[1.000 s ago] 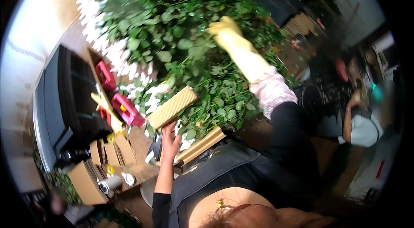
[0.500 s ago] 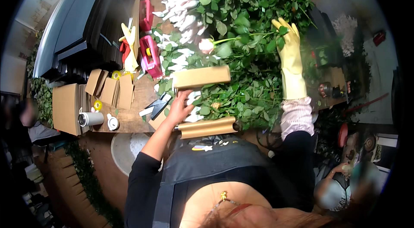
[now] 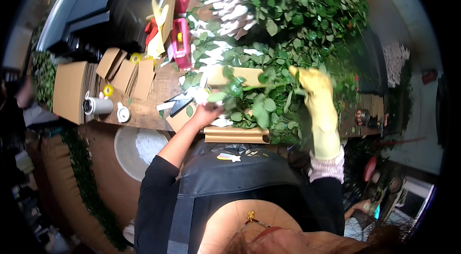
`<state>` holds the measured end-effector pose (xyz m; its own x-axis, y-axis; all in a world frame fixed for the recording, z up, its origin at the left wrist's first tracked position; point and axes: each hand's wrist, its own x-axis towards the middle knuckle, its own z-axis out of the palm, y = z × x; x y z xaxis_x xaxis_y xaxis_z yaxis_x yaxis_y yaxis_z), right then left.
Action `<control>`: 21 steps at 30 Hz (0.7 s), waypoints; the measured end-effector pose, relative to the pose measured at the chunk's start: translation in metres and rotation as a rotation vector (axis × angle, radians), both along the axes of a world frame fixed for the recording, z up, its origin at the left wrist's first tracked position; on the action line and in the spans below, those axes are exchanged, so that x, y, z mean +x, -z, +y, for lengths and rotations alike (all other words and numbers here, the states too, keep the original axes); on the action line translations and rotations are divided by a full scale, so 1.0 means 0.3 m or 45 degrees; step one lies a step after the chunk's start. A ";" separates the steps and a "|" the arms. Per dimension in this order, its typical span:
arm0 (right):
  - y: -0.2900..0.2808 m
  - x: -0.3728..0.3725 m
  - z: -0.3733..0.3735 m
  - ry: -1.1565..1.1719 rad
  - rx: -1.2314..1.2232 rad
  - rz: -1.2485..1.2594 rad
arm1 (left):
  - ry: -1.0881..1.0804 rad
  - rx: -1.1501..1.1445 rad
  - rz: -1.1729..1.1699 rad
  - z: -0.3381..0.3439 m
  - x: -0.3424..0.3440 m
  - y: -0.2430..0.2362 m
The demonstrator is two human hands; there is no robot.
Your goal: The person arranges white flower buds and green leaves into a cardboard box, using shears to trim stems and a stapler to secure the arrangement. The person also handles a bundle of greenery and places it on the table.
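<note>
- Right hand point(image 3: 314, 89), gloved in yellow: its grip was closed on a leafy stem point(image 3: 259, 87), which extended leftward above the near foliage point(image 3: 283, 118).
- Left hand point(image 3: 207, 113), bare: it lay at the left end of that foliage; leaves partly covered its fingers, so whether its grip was apart or together could not be told.
- Corrugated cardboard point(image 3: 240, 75): it lay beyond the stem, partly covered by leaves.
- Table point(image 3: 140, 111): to the left hand's left, it bore a dark tool point(image 3: 180, 105) and, farther off, a pink dispenser point(image 3: 181, 45).
</note>
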<state>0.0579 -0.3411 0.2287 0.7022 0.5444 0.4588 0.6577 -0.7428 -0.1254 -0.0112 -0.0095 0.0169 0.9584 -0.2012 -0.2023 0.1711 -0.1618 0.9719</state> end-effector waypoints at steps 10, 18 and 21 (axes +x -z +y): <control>0.468 -0.116 -0.159 0.446 -0.574 0.614 | 0.067 0.287 -0.224 -0.001 0.032 0.022; -0.004 -0.126 0.421 0.565 -0.152 1.328 | 0.028 0.349 -0.252 -0.011 0.026 -0.003; 0.297 -0.074 0.474 0.546 -0.620 1.152 | -0.052 0.363 -0.330 -0.010 0.014 -0.029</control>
